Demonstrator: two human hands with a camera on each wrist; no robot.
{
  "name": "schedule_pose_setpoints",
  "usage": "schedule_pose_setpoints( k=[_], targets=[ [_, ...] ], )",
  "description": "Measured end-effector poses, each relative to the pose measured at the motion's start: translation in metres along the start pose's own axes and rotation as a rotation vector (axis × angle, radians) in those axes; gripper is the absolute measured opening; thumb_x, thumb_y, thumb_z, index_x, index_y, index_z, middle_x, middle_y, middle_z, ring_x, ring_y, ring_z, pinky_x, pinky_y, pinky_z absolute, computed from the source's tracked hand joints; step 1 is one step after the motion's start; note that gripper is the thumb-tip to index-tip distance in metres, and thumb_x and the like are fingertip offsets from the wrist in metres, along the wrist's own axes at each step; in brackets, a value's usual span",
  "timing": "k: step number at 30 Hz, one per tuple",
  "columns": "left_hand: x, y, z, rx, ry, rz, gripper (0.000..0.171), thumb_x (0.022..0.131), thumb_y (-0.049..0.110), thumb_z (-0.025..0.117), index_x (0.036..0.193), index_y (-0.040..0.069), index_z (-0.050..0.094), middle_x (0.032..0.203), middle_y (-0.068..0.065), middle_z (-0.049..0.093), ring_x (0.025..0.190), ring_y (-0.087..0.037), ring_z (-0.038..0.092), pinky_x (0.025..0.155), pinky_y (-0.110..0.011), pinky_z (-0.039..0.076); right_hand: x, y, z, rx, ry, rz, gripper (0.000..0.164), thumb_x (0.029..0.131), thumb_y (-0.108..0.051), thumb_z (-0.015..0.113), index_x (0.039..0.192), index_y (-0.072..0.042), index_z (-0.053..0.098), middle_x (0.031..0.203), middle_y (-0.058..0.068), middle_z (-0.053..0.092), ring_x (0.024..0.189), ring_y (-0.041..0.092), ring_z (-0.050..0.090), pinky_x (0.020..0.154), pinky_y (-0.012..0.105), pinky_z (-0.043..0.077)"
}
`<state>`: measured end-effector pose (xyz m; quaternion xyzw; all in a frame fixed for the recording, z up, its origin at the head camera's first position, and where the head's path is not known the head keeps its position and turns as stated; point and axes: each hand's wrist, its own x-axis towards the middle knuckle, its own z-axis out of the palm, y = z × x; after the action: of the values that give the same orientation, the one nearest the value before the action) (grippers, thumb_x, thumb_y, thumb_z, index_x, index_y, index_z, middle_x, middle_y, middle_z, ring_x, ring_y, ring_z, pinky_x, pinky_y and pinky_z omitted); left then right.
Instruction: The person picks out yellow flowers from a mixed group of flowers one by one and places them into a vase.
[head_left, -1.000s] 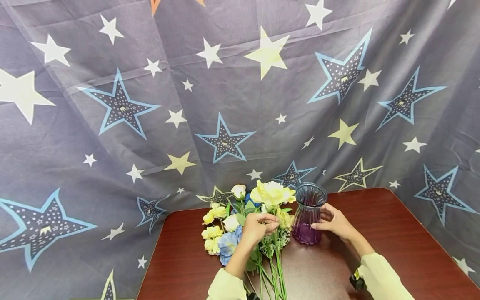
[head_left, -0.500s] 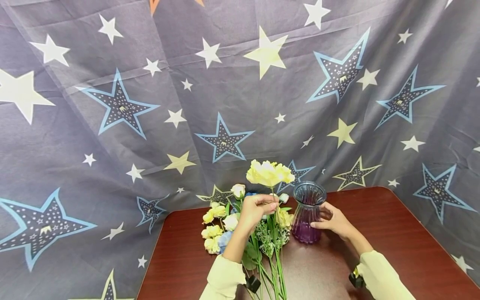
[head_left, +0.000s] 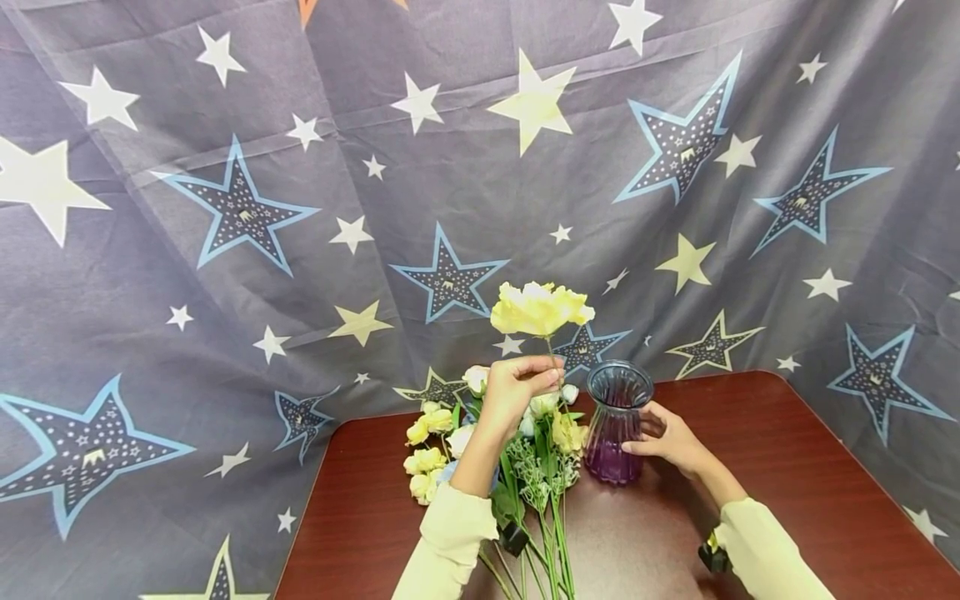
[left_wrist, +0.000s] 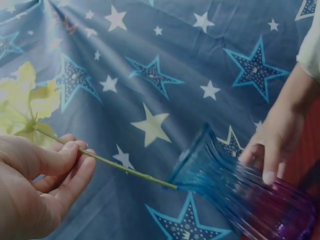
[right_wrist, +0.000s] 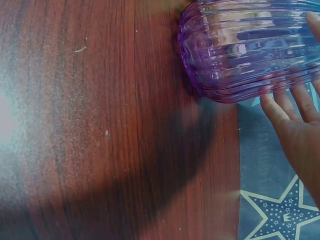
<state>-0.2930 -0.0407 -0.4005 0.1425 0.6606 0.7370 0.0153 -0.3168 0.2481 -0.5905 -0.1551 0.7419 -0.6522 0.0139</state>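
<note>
A yellow artificial flower (head_left: 542, 309) stands upright, its thin stem (left_wrist: 125, 169) pinched between the thumb and fingers of my left hand (head_left: 517, 390). In the left wrist view, the stem's lower end overlaps the mouth of a ribbed glass vase (head_left: 617, 425); whether it is inside I cannot tell. The vase shades from blue at the flared rim to purple at the base and is upright on the table. My right hand (head_left: 673, 437) holds its right side, with thumb and fingers around the glass, as the right wrist view (right_wrist: 300, 127) also shows.
Left of the vase, white and yellow flowers (head_left: 424, 461) lie on the reddish-brown table (head_left: 750, 467), with green stems (head_left: 558, 542) toward the front edge. A grey star-patterned cloth (head_left: 450, 192) hangs right behind the table.
My left hand has lifted the yellow flower up out of the bunch, its head rising well above the others. The right hand and the vase have stayed in place.
</note>
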Motion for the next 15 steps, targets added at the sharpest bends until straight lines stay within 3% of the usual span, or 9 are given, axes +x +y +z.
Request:
schedule_pose_setpoints(
  k=[2, 9, 15],
  targets=[
    [0.004, 0.005, 0.004, -0.002, -0.002, 0.011, 0.022, 0.092, -0.006, 0.069, 0.112, -0.014, 0.071, 0.115, -0.028, 0.072, 0.091, -0.017, 0.077, 0.084, -0.032, 0.063, 0.0, 0.0, 0.0, 0.0, 0.0, 0.002, 0.058, 0.081, 0.001, 0.082, 0.131, 0.006, 0.053, 0.112, -0.013, 0.069, 0.105, 0.001, 0.067, 0.091, 0.018, 0.054],
    [0.017, 0.018, 0.018, 0.01, -0.008, 0.057, 0.021, 0.092, -0.007, 0.068, 0.112, -0.013, 0.072, 0.111, -0.03, 0.073, 0.097, -0.031, 0.077, 0.083, -0.031, 0.063, 0.0, -0.001, 0.001, 0.002, -0.006, 0.005, 0.059, 0.08, 0.0, 0.083, 0.131, 0.006, 0.053, 0.111, -0.014, 0.069, 0.105, 0.001, 0.067, 0.09, 0.018, 0.055],
    [0.026, 0.021, 0.03, 0.006, -0.03, 0.068, 0.021, 0.092, -0.008, 0.067, 0.111, -0.015, 0.071, 0.112, -0.034, 0.07, 0.094, -0.029, 0.077, 0.083, -0.031, 0.063, 0.0, -0.002, 0.001, 0.011, 0.002, 0.019, 0.058, 0.08, 0.001, 0.082, 0.131, 0.003, 0.054, 0.111, -0.014, 0.069, 0.105, 0.001, 0.067, 0.09, 0.018, 0.055]
  ],
)
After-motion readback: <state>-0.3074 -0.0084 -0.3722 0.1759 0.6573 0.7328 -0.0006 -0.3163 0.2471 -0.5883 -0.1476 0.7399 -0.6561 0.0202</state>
